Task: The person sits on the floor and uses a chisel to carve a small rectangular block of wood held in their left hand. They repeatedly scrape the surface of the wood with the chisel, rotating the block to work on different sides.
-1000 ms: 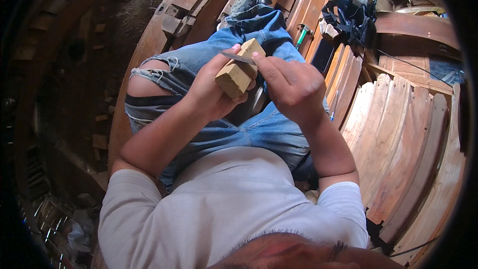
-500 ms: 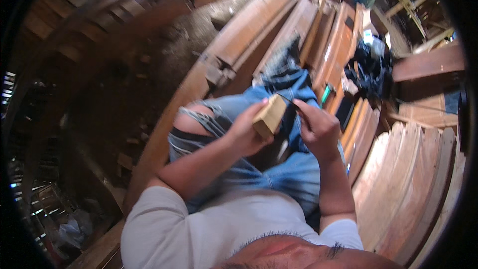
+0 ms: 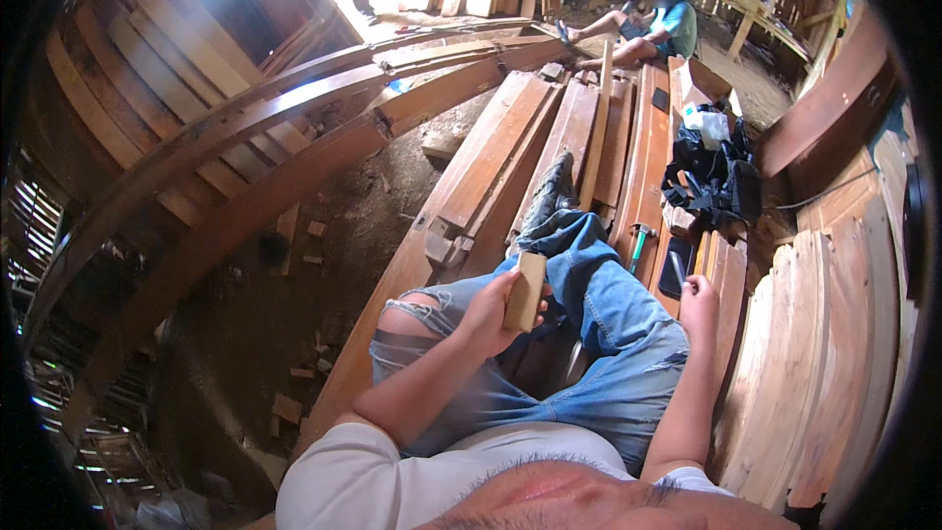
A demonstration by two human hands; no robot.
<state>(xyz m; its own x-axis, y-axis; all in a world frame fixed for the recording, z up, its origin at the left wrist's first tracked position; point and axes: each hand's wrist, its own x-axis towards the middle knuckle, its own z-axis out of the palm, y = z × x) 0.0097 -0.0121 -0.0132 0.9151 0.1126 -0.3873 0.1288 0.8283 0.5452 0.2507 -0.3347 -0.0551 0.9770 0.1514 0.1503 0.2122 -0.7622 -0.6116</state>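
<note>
A small pale wooden block (image 3: 526, 294) stands tilted up above my lap, with the fingers of my left hand (image 3: 491, 314) wrapped round it. My right hand (image 3: 699, 306) is out to the right, beyond my knee, closed on a thin greyish pencil-like tool (image 3: 676, 265). The tool's tip is over a dark flat rectangular thing (image 3: 669, 281) lying on the boards; whether they touch I cannot tell. Just left of that lies a hammer (image 3: 639, 245) with a green handle.
Long planed beams (image 3: 496, 152) run away from me under my legs. A black bag (image 3: 721, 182) sits at the right, near stacked curved planks (image 3: 785, 334). Farther off another person (image 3: 669, 31) is seated. Wood scraps (image 3: 287, 407) litter the dirt floor at left.
My right hand has moved away from the block, out to the right over the dark rectangular thing. The block, still in my left hand, is now more upright. My view has tilted up.
</note>
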